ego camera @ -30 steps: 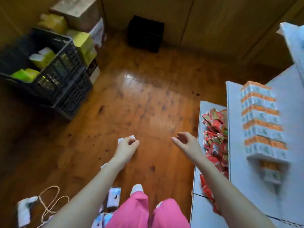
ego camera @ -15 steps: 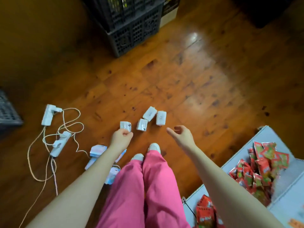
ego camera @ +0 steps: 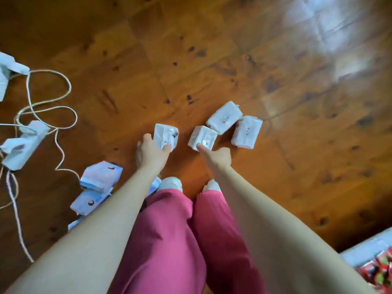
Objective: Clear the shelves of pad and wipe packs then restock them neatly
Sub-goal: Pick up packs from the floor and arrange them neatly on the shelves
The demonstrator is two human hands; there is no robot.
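A: Far left, at nine o'clock?
B: White power strips (ego camera: 22,145) and a looped cord (ego camera: 45,107) on the wooden floor (ego camera: 297,177); not task items.

A: At seven o'clock?
B: Blue-tinted packs (ego camera: 101,176), overlapping in a loose heap beside the left forearm, probably set down off the shelves.

A: The left hand (ego camera: 149,154)?
B: Closed around a small white pack (ego camera: 166,135), thumb on its near face, the pack low over the floor or resting on it; which, I cannot tell. I judge it is joining the group.

A: The right hand (ego camera: 216,159)?
B: Holding nothing, index finger extended and touching a second white pack (ego camera: 202,137), seemingly steadying or aligning it.

A: Further right?
B: Two more white packs (ego camera: 224,117) (ego camera: 247,132), touching, at one o'clock.

A: The room?
B: Glossy knotted boards with window glare at two o'clock; a pale carton of red sachets (ego camera: 379,270) at five o'clock.
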